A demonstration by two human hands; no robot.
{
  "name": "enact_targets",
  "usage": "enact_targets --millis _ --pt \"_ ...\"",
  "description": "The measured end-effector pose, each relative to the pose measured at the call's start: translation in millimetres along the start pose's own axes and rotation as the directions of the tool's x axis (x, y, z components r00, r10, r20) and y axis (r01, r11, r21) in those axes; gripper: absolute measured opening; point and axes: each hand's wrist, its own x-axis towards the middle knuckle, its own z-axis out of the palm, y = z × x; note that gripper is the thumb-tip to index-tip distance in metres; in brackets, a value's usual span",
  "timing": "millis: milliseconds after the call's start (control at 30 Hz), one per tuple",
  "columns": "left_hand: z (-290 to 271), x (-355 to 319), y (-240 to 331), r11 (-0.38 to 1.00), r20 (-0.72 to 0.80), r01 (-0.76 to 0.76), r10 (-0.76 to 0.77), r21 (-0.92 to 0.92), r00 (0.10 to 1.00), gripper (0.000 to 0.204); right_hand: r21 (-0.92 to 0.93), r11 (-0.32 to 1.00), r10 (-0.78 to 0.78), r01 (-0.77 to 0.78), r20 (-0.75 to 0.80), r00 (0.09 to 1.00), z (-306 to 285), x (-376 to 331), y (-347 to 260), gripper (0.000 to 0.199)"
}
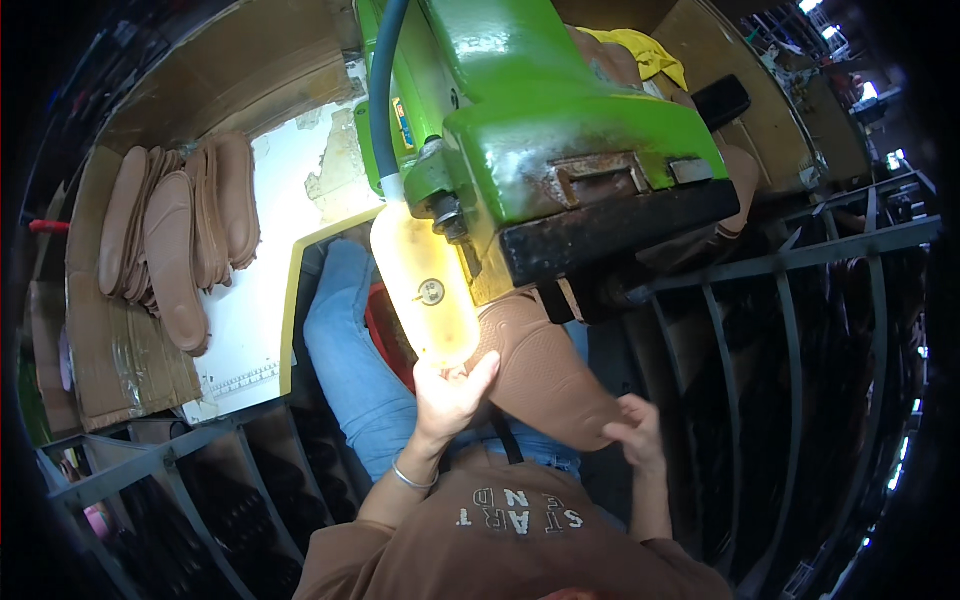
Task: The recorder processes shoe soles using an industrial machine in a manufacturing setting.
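Note:
A brown insole (545, 372) with a textured surface reaches out from under the head of a green machine (590, 130), sloping down to the right over my lap. My left hand (450, 400) grips its near left edge, thumb on top, just below a glowing elongated lamp (425, 285). At the insole's lower right end, my right hand (637, 432) pinches the rim between thumb and fingers. The machine's head hides the far end of the insole.
Stacks of brown insoles (178, 240) lie to the left on a white table (265, 345) with a yellow edge, walled by cardboard (130, 360). More brown pieces (742, 180) and a yellow cloth (648, 58) sit behind the machine. Metal racks (790, 330) flank both sides.

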Motion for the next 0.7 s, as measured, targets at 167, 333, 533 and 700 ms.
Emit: enact_targets --millis 167,333,533,700 --pt "17 12 -6 0.996 0.087 -0.051 0.057 -0.071 0.995 0.043 0.045 0.950 -0.293 0.309 -0.213 0.932 -16 29 -52 0.030" --pt "19 17 12 0.998 0.101 -0.065 0.064 0.003 0.993 0.044 -0.019 0.895 -0.439 0.446 -0.208 0.874 7 78 -105 0.022" --pt "-19 23 35 0.970 0.117 -0.167 0.147 0.177 0.982 0.030 -0.012 0.874 -0.485 0.485 -0.034 0.874 51 124 -133 0.019" --pt "-68 17 57 0.982 0.061 -0.074 0.065 0.175 0.996 0.042 0.014 0.883 -0.467 0.469 0.121 0.876 88 132 -120 0.016"
